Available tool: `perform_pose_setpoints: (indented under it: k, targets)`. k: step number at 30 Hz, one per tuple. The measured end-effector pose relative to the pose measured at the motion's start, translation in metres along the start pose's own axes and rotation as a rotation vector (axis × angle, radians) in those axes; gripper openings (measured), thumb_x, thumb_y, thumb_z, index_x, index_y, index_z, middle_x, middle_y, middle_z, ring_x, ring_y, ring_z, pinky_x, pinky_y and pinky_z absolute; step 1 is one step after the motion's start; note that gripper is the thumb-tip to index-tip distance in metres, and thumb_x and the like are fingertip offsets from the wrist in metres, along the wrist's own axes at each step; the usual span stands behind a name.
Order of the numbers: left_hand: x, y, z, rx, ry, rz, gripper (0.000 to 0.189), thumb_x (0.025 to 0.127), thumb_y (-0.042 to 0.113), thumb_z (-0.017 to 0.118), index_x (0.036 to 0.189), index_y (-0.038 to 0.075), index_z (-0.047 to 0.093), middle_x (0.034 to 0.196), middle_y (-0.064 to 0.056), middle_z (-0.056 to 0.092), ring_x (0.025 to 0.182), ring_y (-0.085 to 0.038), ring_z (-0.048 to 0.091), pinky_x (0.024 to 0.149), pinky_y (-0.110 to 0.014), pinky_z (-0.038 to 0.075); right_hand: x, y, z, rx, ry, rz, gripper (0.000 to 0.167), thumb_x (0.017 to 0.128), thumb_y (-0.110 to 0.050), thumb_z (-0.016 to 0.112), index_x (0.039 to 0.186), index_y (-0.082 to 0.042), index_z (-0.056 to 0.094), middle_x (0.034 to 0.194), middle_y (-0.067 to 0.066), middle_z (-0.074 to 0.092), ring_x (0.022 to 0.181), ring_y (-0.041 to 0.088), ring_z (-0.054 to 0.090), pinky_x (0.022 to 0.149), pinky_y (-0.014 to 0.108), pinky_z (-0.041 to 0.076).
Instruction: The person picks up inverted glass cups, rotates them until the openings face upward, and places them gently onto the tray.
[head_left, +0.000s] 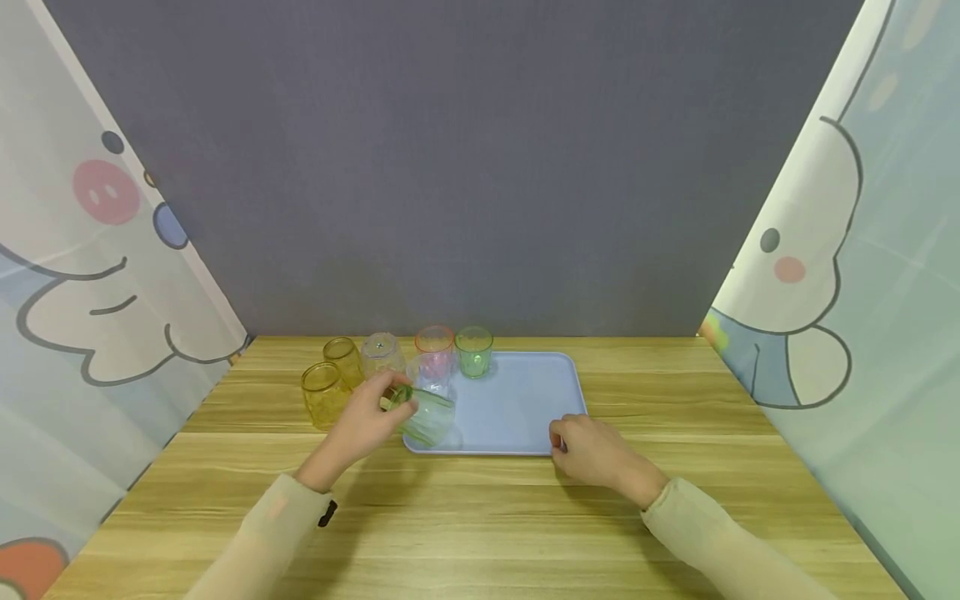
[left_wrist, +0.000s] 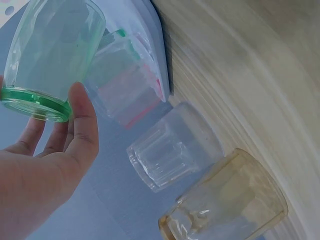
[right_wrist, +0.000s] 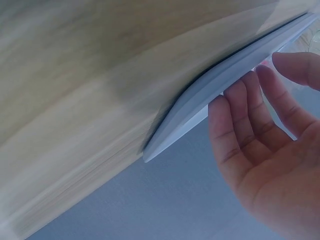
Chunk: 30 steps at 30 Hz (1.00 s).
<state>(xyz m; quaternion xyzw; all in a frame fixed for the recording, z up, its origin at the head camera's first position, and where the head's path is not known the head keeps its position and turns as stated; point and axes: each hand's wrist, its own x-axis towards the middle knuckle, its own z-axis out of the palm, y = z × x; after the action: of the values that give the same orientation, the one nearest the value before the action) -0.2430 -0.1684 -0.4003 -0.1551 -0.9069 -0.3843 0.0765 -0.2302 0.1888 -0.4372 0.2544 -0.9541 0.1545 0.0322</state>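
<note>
My left hand [head_left: 372, 406] grips a green glass [head_left: 426, 417] by its thick base, thumb and fingers around it. The glass is tilted, its mouth pointing down and right over the front-left corner of a pale blue tray [head_left: 517, 400]. At the tray's front-right corner, my right hand [head_left: 596, 450] rests with loosely bent fingers [right_wrist: 235, 107] at the rim and the thumb apart. Along the tray's back left stand a pink glass with a red rim [head_left: 434, 343] and another green glass [head_left: 474, 350], both upright. A clear glass [head_left: 429, 375] is partly hidden behind the held one.
Left of the tray, a clear glass [left_wrist: 172, 150] stands upside down on the wooden table [head_left: 480, 525]. Beside it are two amber glasses, one nearer [head_left: 324, 400] and one farther back [head_left: 342, 354]. A grey panel [head_left: 480, 167] rises behind the table; patterned curtains hang at both sides.
</note>
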Motion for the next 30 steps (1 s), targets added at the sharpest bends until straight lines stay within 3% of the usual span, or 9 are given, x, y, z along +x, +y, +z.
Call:
perform_pose_setpoints:
  k: [10,18,30]
  targets:
    - [0.001,0.001,0.007,-0.054,0.028,0.015,0.038,0.095,0.022,0.07,0.128,0.005,0.063,0.125,-0.011,0.063,0.111,-0.029,0.057,0.092,-0.049,0.049,0.004,-0.004,-0.002,0.035,0.014,0.042,0.011,0.085,-0.011,0.069,0.08,-0.017,0.062,0.074,-0.006,0.051,0.066,0.01,0.047,0.053,0.029,0.041]
    - [-0.001,0.001,0.01,-0.078,0.019,0.006,0.036,0.095,0.023,0.07,0.127,0.008,0.063,0.123,-0.009,0.063,0.11,-0.027,0.057,0.088,-0.044,0.051,0.005,-0.009,-0.004,0.083,0.021,0.063,0.006,0.088,-0.016,0.071,0.09,-0.016,0.065,0.083,-0.005,0.055,0.069,0.011,0.05,0.056,0.031,0.043]
    - [-0.002,0.006,0.008,-0.129,0.018,-0.027,0.036,0.097,0.024,0.068,0.129,0.009,0.062,0.123,-0.009,0.061,0.113,-0.028,0.057,0.088,-0.043,0.052,0.008,-0.011,-0.008,0.142,0.072,0.032,0.013,0.09,-0.018,0.07,0.101,-0.012,0.07,0.092,-0.003,0.062,0.072,0.01,0.053,0.066,0.031,0.048]
